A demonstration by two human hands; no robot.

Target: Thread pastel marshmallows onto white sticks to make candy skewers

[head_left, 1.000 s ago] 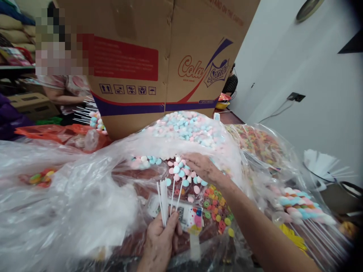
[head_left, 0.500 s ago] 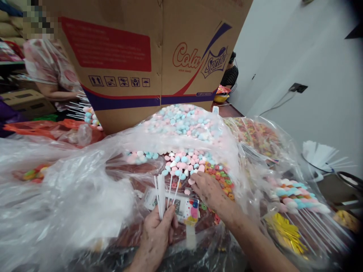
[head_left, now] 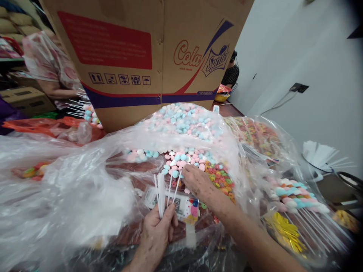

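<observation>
Left hand [head_left: 159, 236] clamped on a bundle of white sticks [head_left: 161, 190], tips pointing up. Right hand [head_left: 198, 183] palm down, fingertips on the pink and blue candies [head_left: 181, 160] just beyond the sticks, inside the clear bag [head_left: 85, 189]. Can't tell if it's pinching one.

Your left hand [head_left: 155, 236] grips white sticks [head_left: 161, 192] at bottom centre. Your right hand [head_left: 198, 183] rests on pastel candies [head_left: 181, 160] mid-frame, below the cardboard box [head_left: 147, 56].
</observation>
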